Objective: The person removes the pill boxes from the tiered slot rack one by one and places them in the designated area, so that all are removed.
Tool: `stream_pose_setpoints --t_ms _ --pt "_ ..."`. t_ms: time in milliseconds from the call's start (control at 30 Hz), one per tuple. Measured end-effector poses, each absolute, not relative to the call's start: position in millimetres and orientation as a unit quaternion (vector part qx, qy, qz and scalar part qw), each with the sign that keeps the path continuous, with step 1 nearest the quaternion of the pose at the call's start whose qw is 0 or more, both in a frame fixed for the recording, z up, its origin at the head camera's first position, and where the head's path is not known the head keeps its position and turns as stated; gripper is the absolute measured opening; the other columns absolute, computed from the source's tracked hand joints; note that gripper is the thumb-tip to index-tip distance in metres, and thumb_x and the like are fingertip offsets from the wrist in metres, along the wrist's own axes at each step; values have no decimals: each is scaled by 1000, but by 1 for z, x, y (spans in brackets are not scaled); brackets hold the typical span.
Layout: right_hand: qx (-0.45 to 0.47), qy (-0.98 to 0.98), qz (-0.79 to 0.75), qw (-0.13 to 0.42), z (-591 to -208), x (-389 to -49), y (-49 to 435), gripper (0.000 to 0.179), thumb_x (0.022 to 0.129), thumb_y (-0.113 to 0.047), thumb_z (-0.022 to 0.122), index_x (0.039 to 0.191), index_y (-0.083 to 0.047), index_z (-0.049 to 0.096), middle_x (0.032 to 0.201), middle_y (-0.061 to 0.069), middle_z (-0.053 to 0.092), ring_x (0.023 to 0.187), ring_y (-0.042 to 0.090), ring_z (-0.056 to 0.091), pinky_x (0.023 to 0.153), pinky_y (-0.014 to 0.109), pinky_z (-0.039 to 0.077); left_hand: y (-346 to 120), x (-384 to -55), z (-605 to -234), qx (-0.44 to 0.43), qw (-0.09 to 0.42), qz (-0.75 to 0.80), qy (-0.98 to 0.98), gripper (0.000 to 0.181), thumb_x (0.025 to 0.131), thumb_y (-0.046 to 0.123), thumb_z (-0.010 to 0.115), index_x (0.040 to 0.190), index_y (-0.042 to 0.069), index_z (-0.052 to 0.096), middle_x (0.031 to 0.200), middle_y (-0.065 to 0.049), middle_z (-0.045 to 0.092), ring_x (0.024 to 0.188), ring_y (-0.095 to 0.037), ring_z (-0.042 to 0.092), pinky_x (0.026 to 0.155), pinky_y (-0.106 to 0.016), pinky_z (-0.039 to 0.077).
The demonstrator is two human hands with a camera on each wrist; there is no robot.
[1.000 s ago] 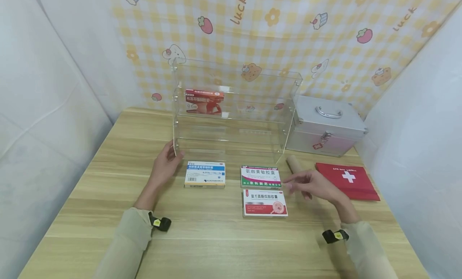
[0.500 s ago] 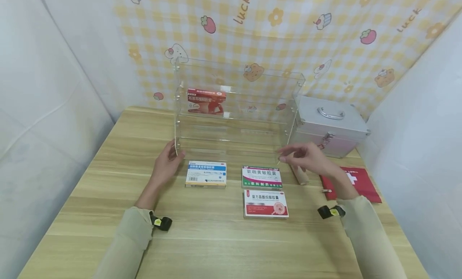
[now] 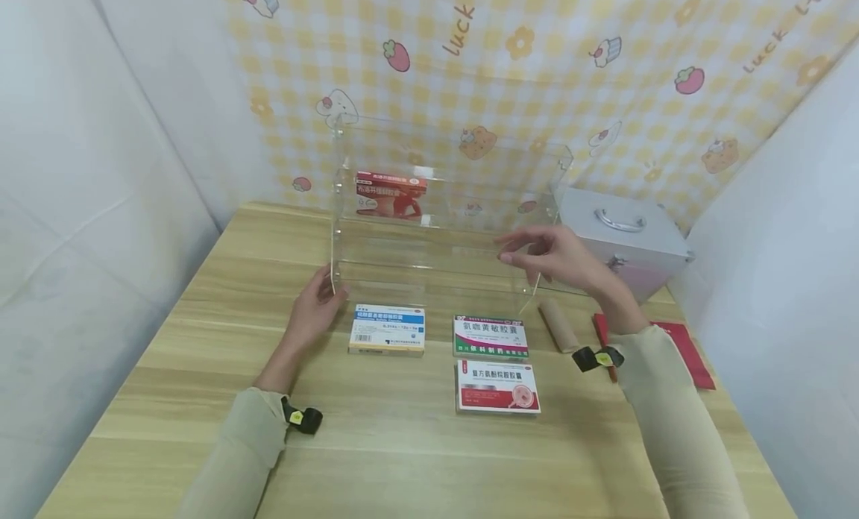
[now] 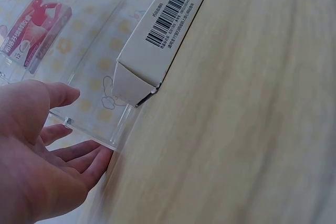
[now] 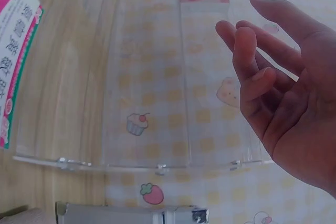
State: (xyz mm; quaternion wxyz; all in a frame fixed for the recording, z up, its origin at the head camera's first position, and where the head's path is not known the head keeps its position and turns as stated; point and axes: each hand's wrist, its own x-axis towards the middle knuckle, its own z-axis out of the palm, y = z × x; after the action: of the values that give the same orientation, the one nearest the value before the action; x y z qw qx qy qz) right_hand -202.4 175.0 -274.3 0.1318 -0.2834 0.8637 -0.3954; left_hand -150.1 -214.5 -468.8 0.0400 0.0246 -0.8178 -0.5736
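A clear acrylic rack [image 3: 436, 265] with tiered shelves stands at the back of the table. My left hand [image 3: 315, 306] holds its lower left side panel, thumb in front and fingers [image 4: 92, 163] round the outer edge. My right hand [image 3: 553, 258] hovers before the rack's right half, fingers loosely bent and holding nothing. On an upper left shelf stands a red medicine box [image 3: 391, 195]. Flat on the table before the rack lie a blue-and-white medicine box [image 3: 387, 331], a green-and-white one [image 3: 491, 336] and a red-and-white one [image 3: 498, 387].
Right of the rack stands a silver metal case [image 3: 590, 206] with a top handle. A tan cylindrical roll [image 3: 557, 326] lies in front of it. Farther right is a red pouch [image 3: 691, 355], partly hidden by the right forearm. A yellow checked curtain [image 3: 523, 94] hangs behind.
My right hand has risen from beside the green-and-white box, up and leftward to the front of the rack. The left hand stays at the rack's side; the head view has shifted slightly.
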Motion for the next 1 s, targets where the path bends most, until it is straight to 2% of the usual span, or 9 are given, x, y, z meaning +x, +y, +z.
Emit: stream_pose_setpoints --t_ms 200,333,600,800,1000 --pt "-295 852 -414 128 -269 -210 163 30 95 -19 67 124 -14 66 108 7 69 55 28 59 39 27 39 -215 -149 -470 23 38 -572 -819 62 101 31 57 154 15 29 146 -25 41 129 -41 47 105 -52 42" --pt "-297 845 -426 126 -266 -215 156 30 95 -19 68 124 -13 66 108 8 69 55 26 58 38 30 37 -215 -148 -470 28 35 -569 -821 62 101 32 56 154 16 29 147 -25 40 129 -41 46 105 -52 42" --pt "-321 837 -427 119 -261 -229 140 29 95 -15 67 123 -10 67 108 9 69 50 24 55 36 24 35 -216 -147 -471 31 35 -570 -820 63 101 32 56 154 15 28 147 -25 40 131 -40 45 106 -50 41" --pt "-322 839 -425 110 -271 -254 135 31 94 -26 69 124 -20 67 110 2 70 52 26 58 35 25 34 -216 -146 -472 31 37 -573 -818 63 100 32 57 154 15 28 148 -24 39 131 -39 45 106 -50 40" --pt "-331 834 -427 109 -267 -256 124 31 92 -34 71 121 -25 69 107 -1 70 54 28 59 35 26 35 -216 -146 -470 28 40 -573 -818 63 100 31 57 154 13 29 148 -23 39 131 -39 45 107 -50 40"
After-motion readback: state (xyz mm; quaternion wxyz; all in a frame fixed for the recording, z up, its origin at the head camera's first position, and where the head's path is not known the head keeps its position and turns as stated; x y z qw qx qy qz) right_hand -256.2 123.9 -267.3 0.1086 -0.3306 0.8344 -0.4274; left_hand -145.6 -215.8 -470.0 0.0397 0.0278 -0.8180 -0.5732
